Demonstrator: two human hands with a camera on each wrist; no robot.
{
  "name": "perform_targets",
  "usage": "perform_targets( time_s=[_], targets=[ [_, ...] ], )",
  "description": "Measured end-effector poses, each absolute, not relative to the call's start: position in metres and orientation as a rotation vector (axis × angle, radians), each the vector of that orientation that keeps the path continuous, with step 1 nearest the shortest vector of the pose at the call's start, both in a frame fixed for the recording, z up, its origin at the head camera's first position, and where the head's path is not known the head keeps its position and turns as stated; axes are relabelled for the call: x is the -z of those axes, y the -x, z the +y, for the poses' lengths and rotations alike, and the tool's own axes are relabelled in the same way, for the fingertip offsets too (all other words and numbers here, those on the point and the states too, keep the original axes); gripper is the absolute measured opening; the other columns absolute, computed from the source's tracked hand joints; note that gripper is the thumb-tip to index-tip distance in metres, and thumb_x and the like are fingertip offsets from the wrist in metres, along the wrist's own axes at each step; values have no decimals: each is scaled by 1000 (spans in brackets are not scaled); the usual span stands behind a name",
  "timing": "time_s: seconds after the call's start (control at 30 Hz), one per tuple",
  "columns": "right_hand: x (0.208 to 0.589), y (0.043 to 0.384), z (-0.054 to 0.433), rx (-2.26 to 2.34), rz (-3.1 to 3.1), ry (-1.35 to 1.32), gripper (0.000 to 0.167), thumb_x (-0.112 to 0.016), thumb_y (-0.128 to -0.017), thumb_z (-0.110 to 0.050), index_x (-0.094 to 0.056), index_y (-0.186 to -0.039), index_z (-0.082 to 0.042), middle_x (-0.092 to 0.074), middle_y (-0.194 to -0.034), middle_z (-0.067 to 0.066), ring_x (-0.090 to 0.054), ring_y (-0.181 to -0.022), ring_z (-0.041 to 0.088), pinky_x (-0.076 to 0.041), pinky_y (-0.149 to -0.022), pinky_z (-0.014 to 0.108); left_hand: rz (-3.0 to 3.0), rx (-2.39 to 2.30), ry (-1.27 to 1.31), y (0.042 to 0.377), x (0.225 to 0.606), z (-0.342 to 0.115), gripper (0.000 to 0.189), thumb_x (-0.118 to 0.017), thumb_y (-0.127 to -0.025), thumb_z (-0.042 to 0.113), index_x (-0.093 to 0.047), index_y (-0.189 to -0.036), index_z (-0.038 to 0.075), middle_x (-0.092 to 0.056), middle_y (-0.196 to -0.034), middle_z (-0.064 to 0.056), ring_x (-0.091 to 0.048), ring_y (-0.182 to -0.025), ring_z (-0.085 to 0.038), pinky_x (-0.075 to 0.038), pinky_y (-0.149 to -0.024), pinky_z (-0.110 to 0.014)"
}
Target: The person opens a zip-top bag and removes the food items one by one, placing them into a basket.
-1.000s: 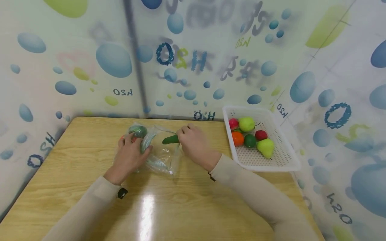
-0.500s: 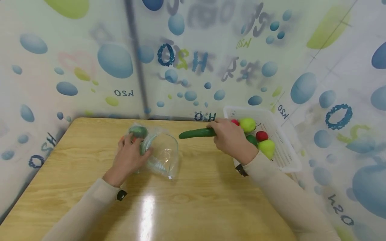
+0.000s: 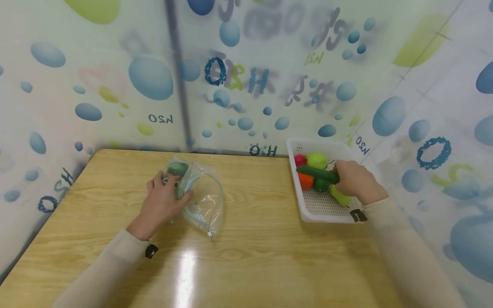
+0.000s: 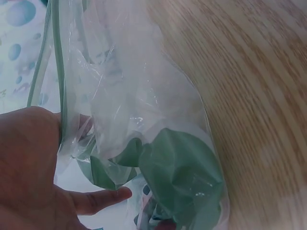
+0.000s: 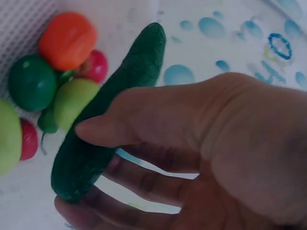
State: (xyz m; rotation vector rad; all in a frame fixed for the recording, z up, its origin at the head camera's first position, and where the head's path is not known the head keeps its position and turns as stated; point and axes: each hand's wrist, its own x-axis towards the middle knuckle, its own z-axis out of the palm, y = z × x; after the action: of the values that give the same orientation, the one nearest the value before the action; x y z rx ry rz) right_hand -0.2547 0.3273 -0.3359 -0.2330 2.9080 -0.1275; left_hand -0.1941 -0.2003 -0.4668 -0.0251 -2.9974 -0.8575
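Note:
In the head view my left hand (image 3: pixel 159 201) holds the clear zip bag (image 3: pixel 209 203) on the table, thumb on one side and fingers on the other. A dark green rounded item (image 3: pixel 178 168) shows through the bag's plastic. The left wrist view has green shapes (image 4: pixel 180 172) inside the crinkled bag, one finger stretched along it. My right hand (image 3: pixel 356 182) grips a cucumber (image 3: pixel 316 173) by one end, over the white basket (image 3: pixel 327 218). In the right wrist view the thumb lies across the cucumber (image 5: pixel 79 165), with fingers beneath.
Inside the basket are a yellow-green pear (image 3: pixel 340 197), an orange fruit (image 3: pixel 306 182), a dark green round item (image 3: pixel 321 185), a yellow-green fruit (image 3: pixel 317 161) and a red one (image 3: pixel 300 160). The patterned wall (image 3: pixel 239 137) borders the wooden table (image 3: pixel 254 239) behind.
My right hand has carried the cucumber from beside the bag's mouth rightward to above the basket. The left hand stays at the bag, whose mouth has shifted slightly.

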Motion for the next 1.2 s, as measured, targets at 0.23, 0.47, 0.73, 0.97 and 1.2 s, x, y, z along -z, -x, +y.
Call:
perform_targets(
  time_s=[0.23,0.47,0.73,0.97,1.2],
  targets=[
    [351,257,346,0,2733,301,32,-76,-89,11,-83,-119,3,-77,-108,18,-64,-93,34,-61,-84,47,-3002,820,30,196,467,-202,76,-69,-114,54,-56,-161,-5,-31,-176,-49,-33,-157,-75,-41,-115,-91],
    [367,252,338,-48,2718,294,23,-74,-95,9,-84,-113,-1,-77,-101,15,-64,-88,32,-60,-82,45,-3039,831,-9,198,468,-199,75,-69,-113,59,-57,-160,2,-28,-182,-41,-27,-159,-77,-36,-113,-99],
    [364,227,239,208,3095,667,8,-76,-103,-1,-80,-110,-2,-78,-97,11,-68,-84,25,-66,-79,44,-3032,708,11,200,469,-204,88,-72,-110,58,-46,-168,-3,-35,-169,-54,-45,-141,-82,-53,-99,-90],
    [396,199,107,737,2783,1520,25,-71,-112,-2,-78,-135,0,-84,-123,15,-77,-98,19,-68,-91,30,-3047,653,43,202,468,-197,79,-70,-111,45,-50,-162,-12,-46,-161,-54,-51,-135,-79,-57,-97,-85],
    [437,216,39,303,2787,1445,41,-70,-112,-2,-73,-152,-6,-82,-134,11,-79,-98,15,-65,-85,16,-3003,611,95,200,461,-189,52,-68,-110,28,-63,-144,-11,-60,-147,-52,-62,-122,-75,-61,-90,-80]
  ],
)
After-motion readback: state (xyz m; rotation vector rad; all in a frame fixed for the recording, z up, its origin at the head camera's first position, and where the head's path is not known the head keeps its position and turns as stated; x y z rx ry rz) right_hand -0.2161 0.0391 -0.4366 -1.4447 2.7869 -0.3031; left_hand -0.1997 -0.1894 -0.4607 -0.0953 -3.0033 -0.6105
